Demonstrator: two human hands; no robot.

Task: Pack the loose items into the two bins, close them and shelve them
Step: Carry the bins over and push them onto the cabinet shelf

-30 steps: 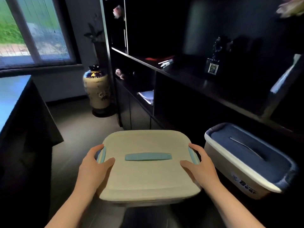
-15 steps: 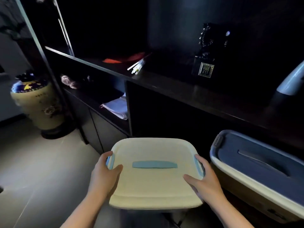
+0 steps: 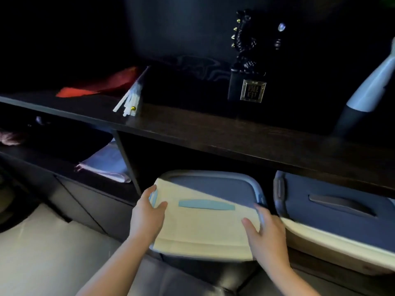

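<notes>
Hands on cream bin (image 3: pixel 203 227), one per side: left hand (image 3: pixel 147 216) gripping left latch edge, thumb on lid; right hand (image 3: pixel 265 233) gripping right edge, thumb on lid. Cream bin closed, far end partway under dark shelf (image 3: pixel 213 133), in shadow. Blue-lidded bin (image 3: pixel 333 212) just right of cream bin, also closed, under same shelf. White sticks (image 3: pixel 130 101), red item (image 3: pixel 96 86), black figurine (image 3: pixel 245 60) above, on shelf.

Dim room; shelf unit (image 3: pixel 213 133) nearly black, its recesses unreadable. Light falls from the left, brightening the floor (image 3: pixel 42 253). A hard diagonal shadow cuts across the cream bin lid (image 3: pixel 203 227). Motion blur smears the lid's near edge; wide-angle bending at frame edges.
</notes>
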